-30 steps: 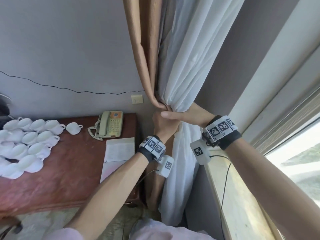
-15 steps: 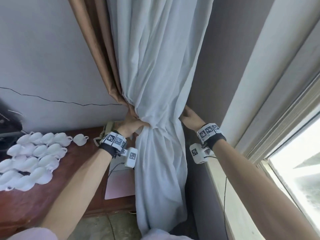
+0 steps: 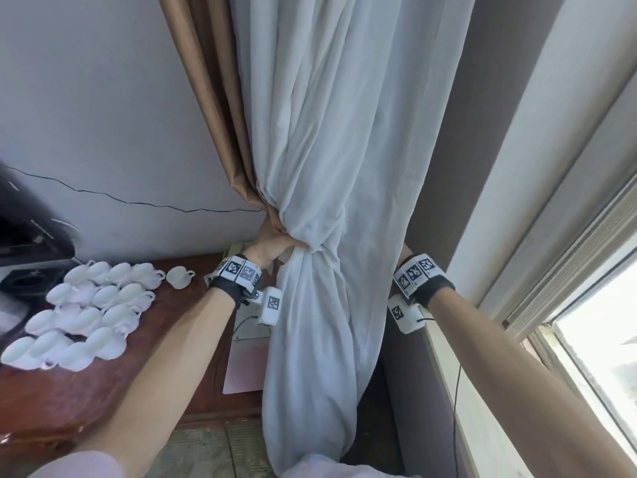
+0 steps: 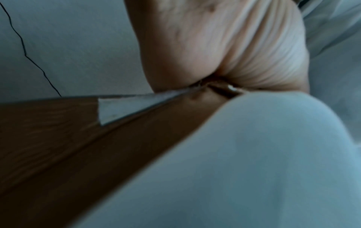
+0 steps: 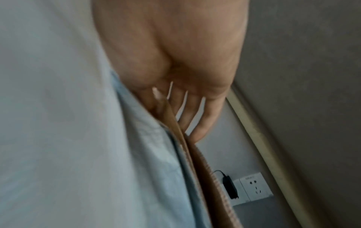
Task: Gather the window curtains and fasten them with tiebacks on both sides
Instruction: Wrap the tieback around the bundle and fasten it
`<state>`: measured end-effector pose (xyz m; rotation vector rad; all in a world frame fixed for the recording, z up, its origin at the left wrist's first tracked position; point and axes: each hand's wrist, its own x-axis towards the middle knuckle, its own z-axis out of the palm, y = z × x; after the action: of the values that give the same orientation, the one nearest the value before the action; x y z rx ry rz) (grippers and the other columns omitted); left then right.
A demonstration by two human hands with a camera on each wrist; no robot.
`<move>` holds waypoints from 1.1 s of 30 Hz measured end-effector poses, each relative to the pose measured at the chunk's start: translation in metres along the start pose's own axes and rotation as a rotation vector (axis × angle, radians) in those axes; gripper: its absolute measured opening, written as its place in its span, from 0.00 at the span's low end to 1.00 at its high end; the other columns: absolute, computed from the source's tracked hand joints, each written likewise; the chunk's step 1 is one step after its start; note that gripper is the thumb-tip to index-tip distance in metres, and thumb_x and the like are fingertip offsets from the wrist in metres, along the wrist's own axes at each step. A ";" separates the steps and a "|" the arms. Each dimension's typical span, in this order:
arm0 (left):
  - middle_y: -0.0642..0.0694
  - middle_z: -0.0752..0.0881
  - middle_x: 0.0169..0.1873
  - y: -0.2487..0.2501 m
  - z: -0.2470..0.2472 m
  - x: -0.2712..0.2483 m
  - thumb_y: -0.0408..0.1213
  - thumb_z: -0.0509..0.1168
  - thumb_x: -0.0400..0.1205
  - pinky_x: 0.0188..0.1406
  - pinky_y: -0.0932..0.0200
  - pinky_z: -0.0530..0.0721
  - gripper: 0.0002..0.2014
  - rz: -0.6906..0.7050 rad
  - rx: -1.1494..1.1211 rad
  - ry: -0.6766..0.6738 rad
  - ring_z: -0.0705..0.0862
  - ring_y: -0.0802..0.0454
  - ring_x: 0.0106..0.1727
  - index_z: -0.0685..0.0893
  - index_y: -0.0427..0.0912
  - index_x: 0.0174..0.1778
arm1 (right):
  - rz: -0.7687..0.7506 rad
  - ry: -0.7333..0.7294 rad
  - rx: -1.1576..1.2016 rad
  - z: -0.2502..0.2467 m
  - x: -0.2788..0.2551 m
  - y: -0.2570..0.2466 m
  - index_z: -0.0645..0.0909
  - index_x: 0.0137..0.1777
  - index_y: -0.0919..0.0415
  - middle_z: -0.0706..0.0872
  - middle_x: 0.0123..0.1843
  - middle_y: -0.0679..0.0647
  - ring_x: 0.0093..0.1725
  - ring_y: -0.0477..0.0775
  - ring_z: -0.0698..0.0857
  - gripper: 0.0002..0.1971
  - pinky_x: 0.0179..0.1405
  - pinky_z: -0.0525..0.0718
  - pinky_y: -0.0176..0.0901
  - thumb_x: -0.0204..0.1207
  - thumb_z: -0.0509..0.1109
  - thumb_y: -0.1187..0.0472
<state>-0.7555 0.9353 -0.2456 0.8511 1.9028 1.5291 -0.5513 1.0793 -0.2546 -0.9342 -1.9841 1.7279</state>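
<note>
A white sheer curtain (image 3: 327, 167) hangs gathered at the middle, with a brown curtain (image 3: 220, 115) behind it on the left. My left hand (image 3: 279, 243) grips the pinched waist of both curtains. In the left wrist view the palm (image 4: 215, 46) closes over brown cloth (image 4: 136, 138) and white cloth (image 4: 254, 169), and a small metal glint shows in the grip. In the head view my right hand is hidden behind the sheer; only its wristband (image 3: 417, 274) shows. The right wrist view shows the right hand (image 5: 185, 108) with straight, spread fingers beside a tan ribbed strip (image 5: 195, 154).
A wooden table (image 3: 86, 391) at the left carries several white cups (image 3: 86, 305) and a paper sheet (image 3: 244, 367). A windowsill (image 3: 482, 426) and window (image 3: 603, 322) run along the right. A wall socket (image 5: 254, 185) with a black plug sits low behind the curtains.
My right hand left the front of the bundle and went round behind the sheer on the right. The left hand kept its grip. The view swung left and up.
</note>
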 end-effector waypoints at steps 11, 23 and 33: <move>0.48 0.85 0.71 -0.014 0.027 0.037 0.48 0.92 0.38 0.79 0.43 0.79 0.69 -0.023 0.036 -0.075 0.83 0.51 0.73 0.74 0.41 0.80 | -0.139 0.037 -0.388 -0.032 -0.025 0.015 0.84 0.67 0.71 0.85 0.55 0.53 0.56 0.51 0.83 0.13 0.60 0.82 0.39 0.84 0.71 0.75; 0.48 0.84 0.67 -0.006 0.053 0.051 0.27 0.89 0.62 0.66 0.61 0.80 0.48 0.018 0.093 0.013 0.83 0.52 0.69 0.74 0.37 0.78 | -0.103 0.279 -0.642 -0.074 -0.067 0.022 0.80 0.60 0.60 0.92 0.53 0.60 0.51 0.65 0.91 0.06 0.48 0.90 0.53 0.87 0.65 0.64; 0.49 0.89 0.33 -0.007 0.115 0.016 0.44 0.91 0.55 0.40 0.61 0.88 0.26 0.161 0.071 0.072 0.87 0.59 0.37 0.83 0.34 0.32 | -0.431 0.143 -0.787 -0.022 -0.107 0.002 0.75 0.57 0.53 0.91 0.35 0.48 0.35 0.60 0.88 0.05 0.41 0.89 0.57 0.88 0.60 0.63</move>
<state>-0.6805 1.0192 -0.2764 1.0147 1.9916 1.6144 -0.4593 1.0234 -0.2349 -0.7201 -2.5552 0.6197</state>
